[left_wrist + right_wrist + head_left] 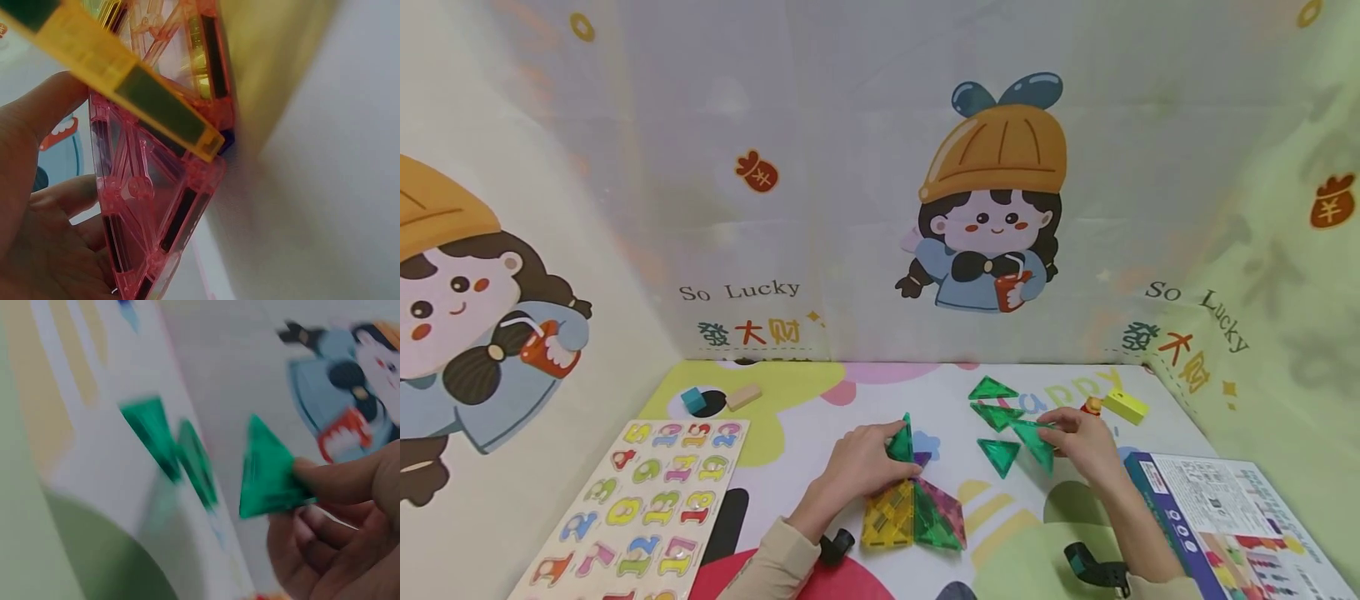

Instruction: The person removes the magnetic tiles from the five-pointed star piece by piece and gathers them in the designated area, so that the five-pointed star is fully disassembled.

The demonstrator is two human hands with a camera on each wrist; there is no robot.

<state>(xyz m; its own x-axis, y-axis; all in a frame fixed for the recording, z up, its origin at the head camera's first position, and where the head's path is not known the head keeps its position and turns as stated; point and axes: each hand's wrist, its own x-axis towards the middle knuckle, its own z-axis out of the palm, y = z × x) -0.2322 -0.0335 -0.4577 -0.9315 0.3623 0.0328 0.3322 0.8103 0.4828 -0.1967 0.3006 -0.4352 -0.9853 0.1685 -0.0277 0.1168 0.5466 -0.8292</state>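
Note:
My left hand (867,457) grips a small structure of translucent magnetic tiles near the middle of the table. A green triangular tile (901,442) stands upright at its fingertips, and yellow tiles (887,517) and a green tile (934,518) sit in front. In the left wrist view, a pink triangular tile (140,187) shows beside the thumb and fingers, with a yellow tile edge (125,72) crossing above. My right hand (1084,442) pinches a green triangular magnetic tile (269,475) by one side, thumb against fingers. Several green triangular tiles (997,456) lie just left of it.
A number puzzle board (718,493) lies at the left, with a blue block (693,400) and a wooden block (744,397) behind it. A printed box (1247,517) is at the right. A yellow block (1126,406) and a small figure (1092,405) sit beyond the right hand.

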